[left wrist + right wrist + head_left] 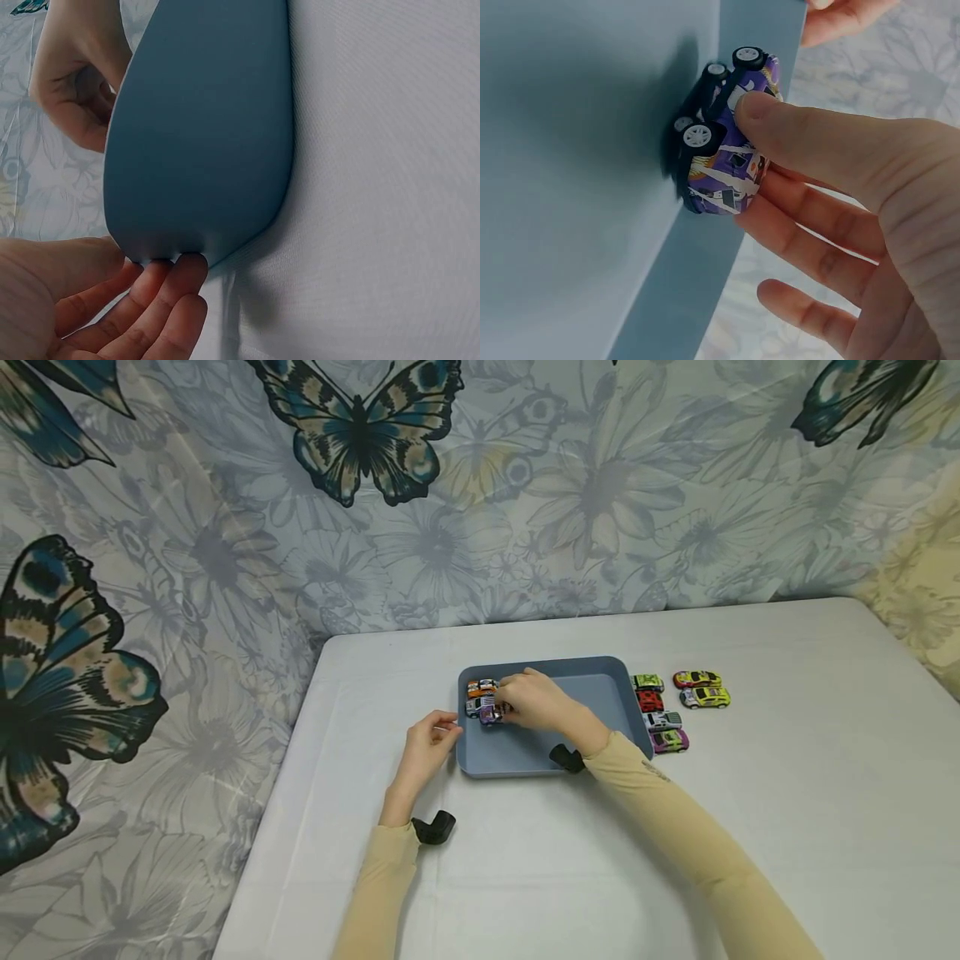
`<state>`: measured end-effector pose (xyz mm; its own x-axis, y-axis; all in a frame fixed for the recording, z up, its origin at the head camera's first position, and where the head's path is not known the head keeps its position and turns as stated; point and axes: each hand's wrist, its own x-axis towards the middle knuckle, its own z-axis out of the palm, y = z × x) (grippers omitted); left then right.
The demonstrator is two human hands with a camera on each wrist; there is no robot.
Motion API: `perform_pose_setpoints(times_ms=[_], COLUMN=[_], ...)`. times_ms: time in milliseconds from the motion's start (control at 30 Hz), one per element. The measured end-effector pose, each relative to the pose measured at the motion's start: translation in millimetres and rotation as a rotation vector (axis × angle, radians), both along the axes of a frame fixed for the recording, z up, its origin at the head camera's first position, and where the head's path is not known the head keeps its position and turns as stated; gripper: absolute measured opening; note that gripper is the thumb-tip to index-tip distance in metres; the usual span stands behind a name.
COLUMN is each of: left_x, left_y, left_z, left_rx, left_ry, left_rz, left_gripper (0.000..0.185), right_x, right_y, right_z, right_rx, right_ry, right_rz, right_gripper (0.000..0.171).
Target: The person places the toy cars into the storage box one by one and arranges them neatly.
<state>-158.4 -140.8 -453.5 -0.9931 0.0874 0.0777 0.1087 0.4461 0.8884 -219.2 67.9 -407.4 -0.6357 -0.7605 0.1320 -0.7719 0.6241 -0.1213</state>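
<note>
My right hand (536, 700) reaches over the left part of a blue-grey tray (555, 765) and pinches a small purple toy car (491, 716) between thumb and fingers. White and orange markings and white-spoked wheels show on this toy car (724, 169) in the right wrist view, close to the tray wall. Beside it in the tray sit an orange toy car (473, 689) and a silver one (474, 707). My left hand (429, 745) is at the tray's left end, its relaxed fingertips (191, 266) touching the outer wall in the left wrist view.
Right of the tray, a column of toy cars stands along its edge: a green one (648, 682), a red one (649, 701), a silver one (663, 721) and a purple-green one (671, 741). Two yellow cars (705, 697) lie farther right on the white table (795, 760).
</note>
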Motion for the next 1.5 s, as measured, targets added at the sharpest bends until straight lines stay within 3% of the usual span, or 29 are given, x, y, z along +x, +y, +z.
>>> perform_pose_setpoints(times_ms=[567,1500], left_x=[-0.3,0.2], left_y=[0.2,-0.5], left_z=[-0.4,-0.4], left_rx=[0.002,0.003], left_ry=[0.016,0.024], left_rz=[-0.01,-0.008], left_gripper=[0.023,0.022], right_x=[-6.6,-7.8], right_y=[-22.2,-33.1], right_z=[-1.7,-4.8], right_rx=[0.043,0.115], right_ry=[-0.084,-0.138], right_rz=[0.023,0.001], right_gripper=[0.016,0.017])
